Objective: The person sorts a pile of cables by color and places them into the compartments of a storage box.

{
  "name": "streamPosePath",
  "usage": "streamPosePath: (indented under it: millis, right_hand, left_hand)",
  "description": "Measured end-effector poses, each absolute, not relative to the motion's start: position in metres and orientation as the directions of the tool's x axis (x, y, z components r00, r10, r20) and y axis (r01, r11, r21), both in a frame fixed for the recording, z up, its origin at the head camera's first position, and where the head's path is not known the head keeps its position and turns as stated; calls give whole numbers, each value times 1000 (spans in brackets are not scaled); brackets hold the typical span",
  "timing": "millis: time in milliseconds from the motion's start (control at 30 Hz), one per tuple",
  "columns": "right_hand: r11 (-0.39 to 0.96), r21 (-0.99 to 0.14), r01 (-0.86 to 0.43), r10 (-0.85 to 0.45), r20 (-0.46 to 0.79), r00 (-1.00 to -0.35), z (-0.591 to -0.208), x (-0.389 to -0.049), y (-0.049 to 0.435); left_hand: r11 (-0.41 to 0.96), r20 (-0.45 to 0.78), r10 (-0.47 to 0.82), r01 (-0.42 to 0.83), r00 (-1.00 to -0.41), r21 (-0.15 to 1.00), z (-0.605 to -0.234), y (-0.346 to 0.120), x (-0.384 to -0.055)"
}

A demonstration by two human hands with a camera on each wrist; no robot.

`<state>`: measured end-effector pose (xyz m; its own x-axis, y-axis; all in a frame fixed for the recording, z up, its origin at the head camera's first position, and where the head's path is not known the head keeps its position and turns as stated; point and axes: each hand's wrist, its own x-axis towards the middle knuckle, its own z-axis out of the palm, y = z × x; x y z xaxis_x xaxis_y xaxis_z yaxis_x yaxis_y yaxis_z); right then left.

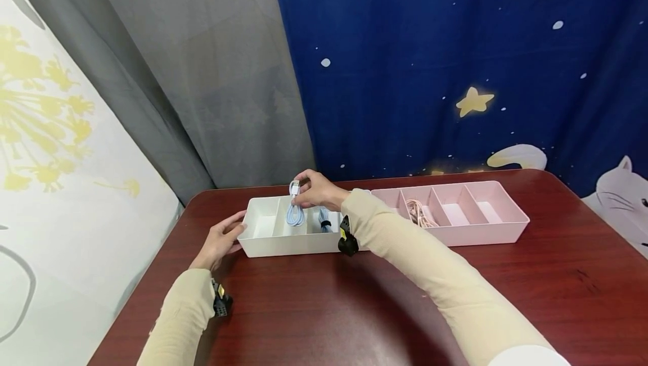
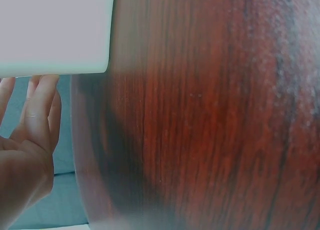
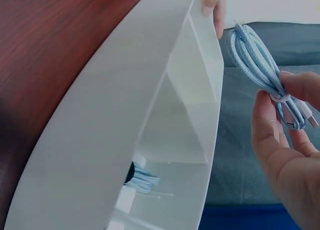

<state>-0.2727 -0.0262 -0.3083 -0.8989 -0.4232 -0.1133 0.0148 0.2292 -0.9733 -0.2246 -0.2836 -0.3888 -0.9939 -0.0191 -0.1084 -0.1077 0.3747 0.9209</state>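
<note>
My right hand [image 1: 320,189] pinches a coiled light-blue USB cable [image 1: 295,215] between thumb and fingers, above the white divided organizer box [image 1: 291,247]. The braided loops hang down in the head view, with the metal plug at the top. In the right wrist view a small band gathers the coil [image 3: 254,57] beside the fingertips. Another blue cable bundle [image 1: 324,220], wrapped with a black tie, lies in a compartment farther right. At the box's left end, my left hand [image 1: 221,239] touches the wall with extended fingers [image 2: 39,107].
A pink divided box [image 1: 478,235] stands to the right of the white one, partly behind my right forearm. One of its compartments holds a pale pink cable bundle [image 1: 419,214]. Both boxes sit near the back edge of the dark red wooden table [image 1: 304,310], with curtains behind.
</note>
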Motion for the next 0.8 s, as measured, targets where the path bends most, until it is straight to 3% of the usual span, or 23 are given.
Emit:
streamPosePath:
  millis: [800]
  right_hand:
    - [281, -958, 50, -421, -170, -891, -318, -285, -41]
  left_hand:
    - [362, -133, -26, -133, -991, 922, -388, -283, -226]
